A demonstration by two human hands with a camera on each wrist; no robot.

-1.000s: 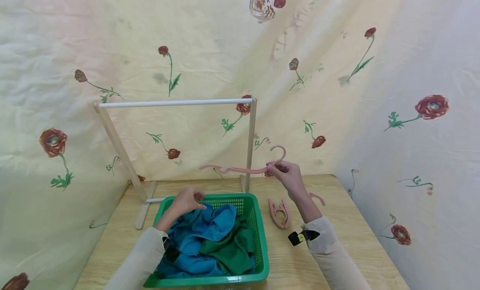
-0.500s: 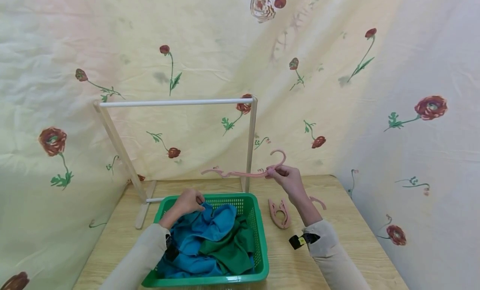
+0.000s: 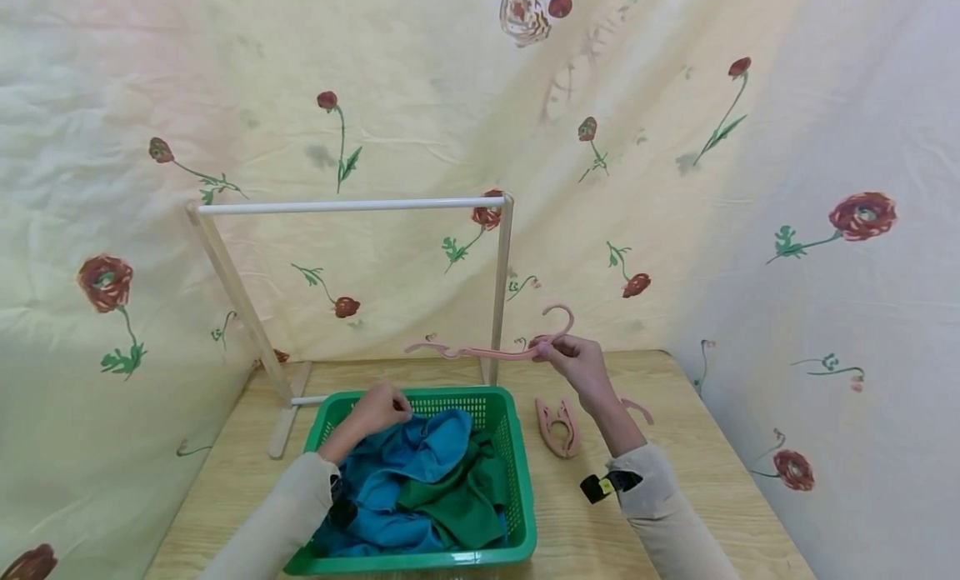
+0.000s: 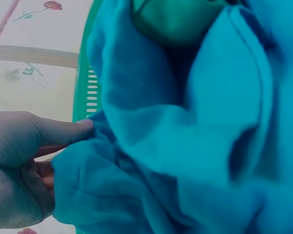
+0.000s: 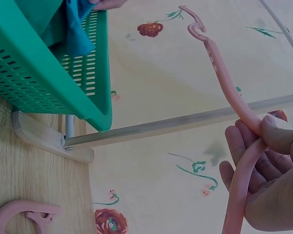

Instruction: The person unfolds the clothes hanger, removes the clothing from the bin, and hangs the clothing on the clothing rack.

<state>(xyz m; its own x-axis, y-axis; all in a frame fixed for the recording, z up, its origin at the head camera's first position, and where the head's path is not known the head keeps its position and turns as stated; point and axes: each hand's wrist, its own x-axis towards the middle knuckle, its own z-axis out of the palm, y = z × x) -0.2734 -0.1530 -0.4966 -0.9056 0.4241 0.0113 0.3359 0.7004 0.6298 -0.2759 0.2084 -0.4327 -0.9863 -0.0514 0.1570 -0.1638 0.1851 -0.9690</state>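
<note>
My right hand (image 3: 576,365) pinches a pink clothes hanger (image 3: 495,353) near the base of its hook, holding it in the air right of the basket. In the right wrist view the hanger (image 5: 224,80) runs between thumb and fingers. At the back left of the green basket (image 3: 522,472), my left hand (image 3: 377,412) pinches the edge of a blue cloth garment (image 3: 431,447). The left wrist view has the thumb pressing that blue fabric (image 4: 97,180) against the fingers, which the cloth partly hides. A green cloth (image 3: 468,497) lies beside the blue one in the basket.
Behind the basket stands a wooden rack with a white top bar (image 3: 352,205). A folded pink hanger (image 3: 558,430) lies on the wooden table (image 3: 675,480) right of the basket. Another pink piece (image 3: 637,409) is partly hidden by my right forearm. Flowered fabric (image 3: 420,80) encloses the table.
My left hand has closed its fingers on the blue cloth's edge. My right hand has lowered slightly with the hanger still in it.
</note>
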